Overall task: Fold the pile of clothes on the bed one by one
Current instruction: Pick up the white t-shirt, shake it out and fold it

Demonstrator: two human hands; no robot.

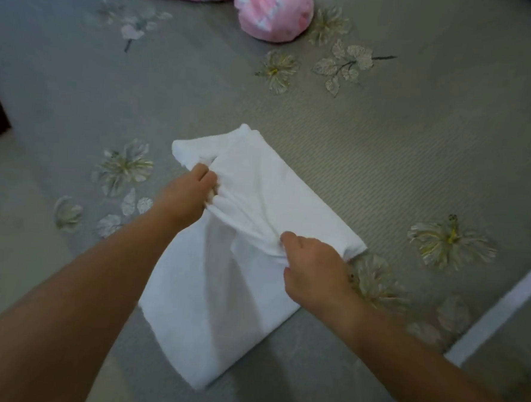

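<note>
A white garment (258, 200) lies near the middle of the bed (385, 146), folded into a long narrow shape that runs from about eleven o'clock, where its far end shows what looks like a neckline and a short sleeve, down toward six o'clock near the bed's edge. The far half rests flat on the grey cover; the near half is lifted into a loose ridge between the two hands.

The left hand (187, 193) sits at the garment's nine o'clock side, its fingers curled into the cloth and bunching a fold of it. The right hand (313, 266) is at about four o'clock from the left one, on the opposite long edge, its thumb and fingers pinching the fabric so that creases run from one grip to the other. The hands are apart, each clamped on the same white garment, with both bare forearms reaching in from the lower corners.

The bed cover is grey-green with pale printed flowers (448, 240) scattered over it, one just beside the garment's three o'clock corner. At twelve o'clock, well apart from the white piece, a pink garment (269, 11) lies crumpled at the far side of the bed. A pale band (499, 314) runs diagonally along the bed's edge at four o'clock.
</note>
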